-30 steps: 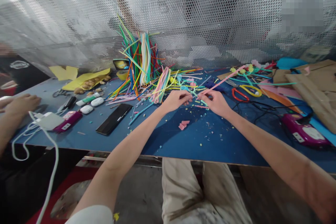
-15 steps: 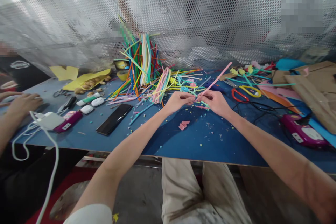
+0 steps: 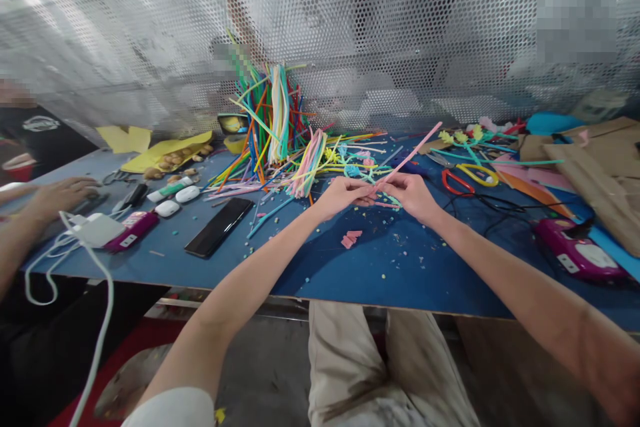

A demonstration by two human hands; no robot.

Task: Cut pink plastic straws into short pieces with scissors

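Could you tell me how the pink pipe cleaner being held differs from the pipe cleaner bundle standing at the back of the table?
The pink pipe cleaner is a single strand; the pipe cleaner bundle is many strands in many colours. The pink one slants up off the table, pinched where the left hand and right hand meet; the bundle stands unheld against the perforated screen. Both are thin, fuzzy craft stems.

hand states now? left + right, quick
Left hand: closed, pinching the near end of the pink pipe cleaner.
Right hand: closed on the same pink pipe cleaner, which slants up and away.
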